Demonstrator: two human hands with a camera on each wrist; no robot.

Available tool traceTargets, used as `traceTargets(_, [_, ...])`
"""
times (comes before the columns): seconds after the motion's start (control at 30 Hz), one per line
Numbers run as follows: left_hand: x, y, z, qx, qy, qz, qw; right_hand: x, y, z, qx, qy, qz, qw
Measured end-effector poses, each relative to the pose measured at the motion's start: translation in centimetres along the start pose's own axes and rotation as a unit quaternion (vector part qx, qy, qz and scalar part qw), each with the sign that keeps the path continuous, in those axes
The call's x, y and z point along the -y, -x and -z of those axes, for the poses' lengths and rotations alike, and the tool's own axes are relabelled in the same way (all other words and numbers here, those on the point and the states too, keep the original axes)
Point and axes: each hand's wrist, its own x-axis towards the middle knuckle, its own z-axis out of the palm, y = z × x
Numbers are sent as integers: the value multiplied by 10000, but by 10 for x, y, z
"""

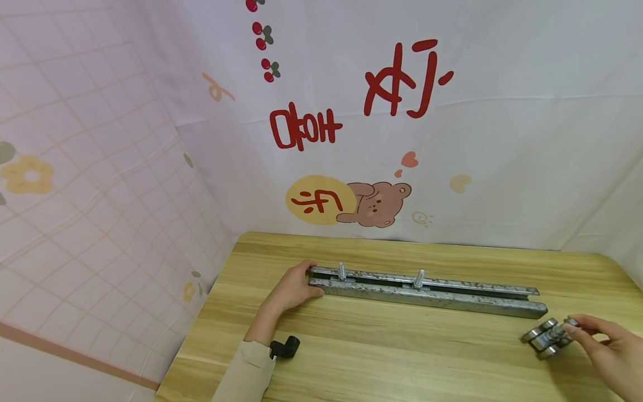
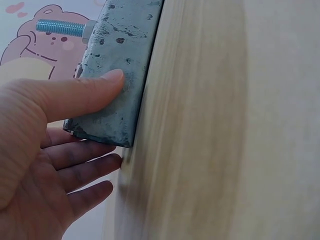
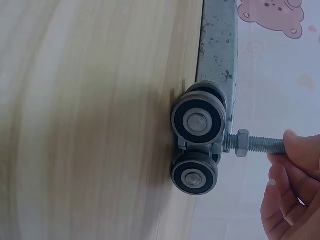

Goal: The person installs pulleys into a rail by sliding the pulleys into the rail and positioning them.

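A long grey metal track (image 1: 427,304), slotted along its top and speckled with dark marks, lies across the wooden table. Two threaded bolts, a left one (image 1: 342,272) and another (image 1: 419,279) near the middle, stick up through the slot. My left hand (image 1: 293,287) grips the track's left end, with the thumb (image 2: 95,95) flat on its near side. By the right end, my right hand (image 1: 610,341) pinches the bolt (image 3: 267,145) of a roller trolley (image 1: 545,338) between thumb and fingers. Dark-ringed steel wheels (image 3: 197,120) of the trolley show in the right wrist view, overlapping the track's end.
The wood-grain table (image 1: 402,357) ends at a white printed cloth (image 1: 502,139) behind and a grid-patterned one (image 1: 100,195) on the left. A black fitting (image 1: 285,347) sits at the left sleeve's cuff.
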Motion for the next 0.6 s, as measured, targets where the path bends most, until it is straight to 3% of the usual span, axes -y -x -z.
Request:
traceTargets(0.33, [0,0,1,4,8,-4,10000,-5,-8,6,150,148,-91,9997])
traceTargets(0.6, [0,0,0,11,24,-65,10000,-14,-17,10,36,-312,-51,9995])
